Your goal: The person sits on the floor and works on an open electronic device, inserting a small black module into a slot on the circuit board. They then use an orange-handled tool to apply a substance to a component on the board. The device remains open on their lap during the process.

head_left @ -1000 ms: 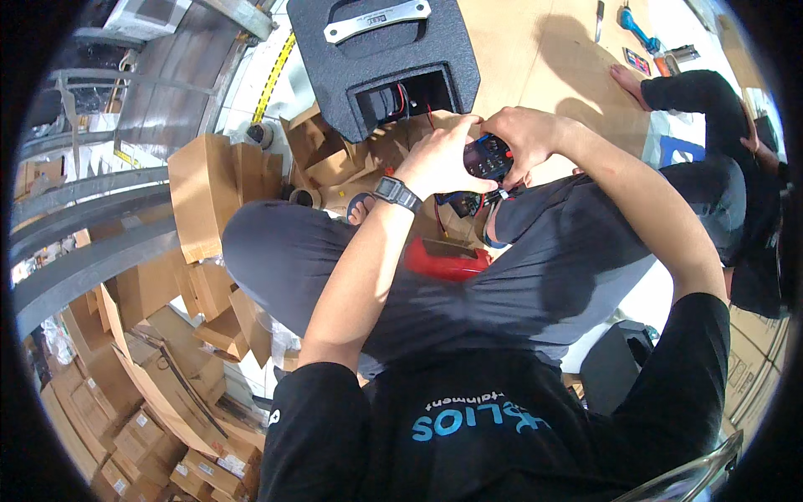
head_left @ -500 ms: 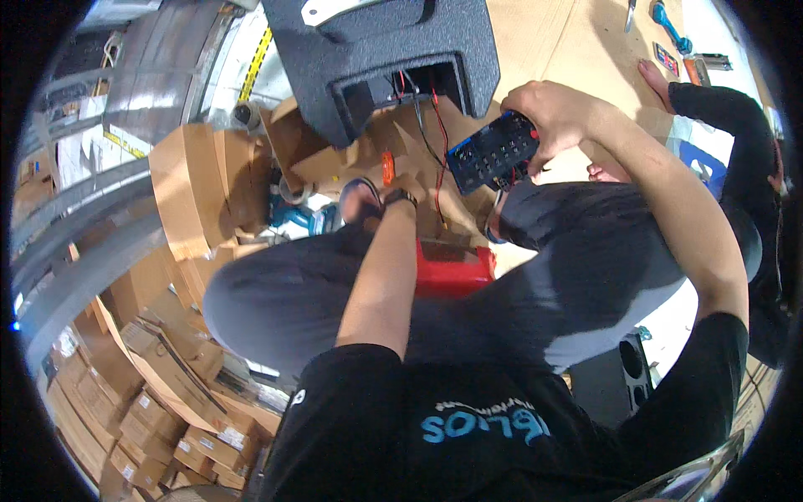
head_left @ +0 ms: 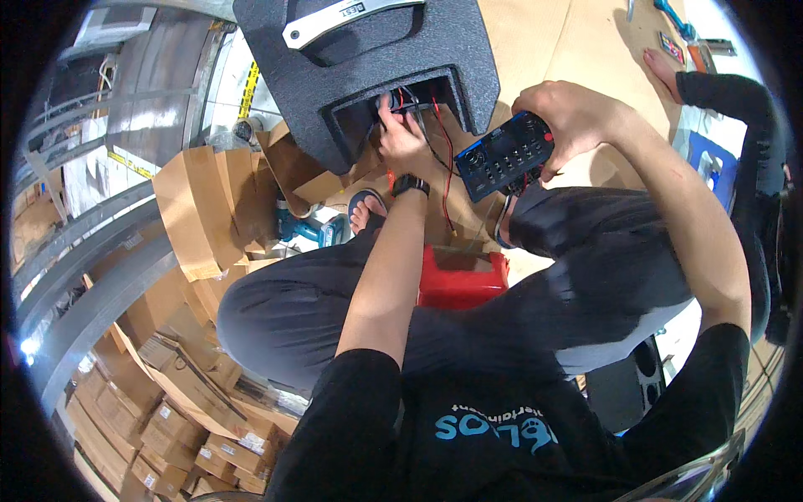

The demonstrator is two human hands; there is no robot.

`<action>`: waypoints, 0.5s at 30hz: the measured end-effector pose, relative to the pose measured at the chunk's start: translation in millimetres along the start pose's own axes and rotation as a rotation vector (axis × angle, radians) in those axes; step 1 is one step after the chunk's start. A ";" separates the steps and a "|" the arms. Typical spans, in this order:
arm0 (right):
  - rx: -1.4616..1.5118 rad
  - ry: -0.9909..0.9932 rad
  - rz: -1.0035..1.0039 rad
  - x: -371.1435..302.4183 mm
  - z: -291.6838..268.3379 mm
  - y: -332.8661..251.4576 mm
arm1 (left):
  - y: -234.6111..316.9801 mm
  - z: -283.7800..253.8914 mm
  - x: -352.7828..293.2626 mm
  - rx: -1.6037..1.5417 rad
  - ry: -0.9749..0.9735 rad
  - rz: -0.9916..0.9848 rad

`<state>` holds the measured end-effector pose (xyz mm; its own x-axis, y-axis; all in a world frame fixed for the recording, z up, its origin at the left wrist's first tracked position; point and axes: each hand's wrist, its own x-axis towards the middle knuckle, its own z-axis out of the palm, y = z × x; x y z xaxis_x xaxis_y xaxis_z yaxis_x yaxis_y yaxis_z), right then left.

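A black speaker cabinet point(head_left: 293, 92) with a silver handle lies in front of me, a rectangular opening in its near face. My left hand point(head_left: 404, 140) reaches to that opening with fingers stretched and apart, beside the red and black wires point(head_left: 446, 151) hanging out of it. No firm hold on a wire shows. My right hand point(head_left: 577, 121) grips a black control panel point(head_left: 506, 157) with several knobs by its right end, holding it tilted just right of the wires. An orange object point(head_left: 391, 179) is partly hidden by my left wrist.
Between my legs sits a red box point(head_left: 462, 278). A teal power tool point(head_left: 311, 227) and open cardboard boxes point(head_left: 196, 209) are at the left, with stacked cartons point(head_left: 171, 435) behind. Another person's arm point(head_left: 723, 96) and foot point(head_left: 661, 71) show at the right, near a blue box point(head_left: 711, 163).
My left hand has moved away from the orange object and up to the speaker opening. The control panel stays in my right hand. The view has shifted slightly.
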<state>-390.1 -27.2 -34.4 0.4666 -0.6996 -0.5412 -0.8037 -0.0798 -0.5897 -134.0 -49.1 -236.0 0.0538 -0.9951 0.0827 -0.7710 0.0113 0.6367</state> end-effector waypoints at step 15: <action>0.047 0.053 -0.035 44.2 71.7 54.4 | -26.4 -35.0 12.9 -0.329 -0.277 0.012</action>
<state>-386.6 -11.7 -133.3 0.4729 -0.7339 -0.4877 -0.7685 -0.0727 -0.6358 -90.7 -58.7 -224.9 -0.1609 -0.9830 -0.0882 -0.5247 0.0095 0.8512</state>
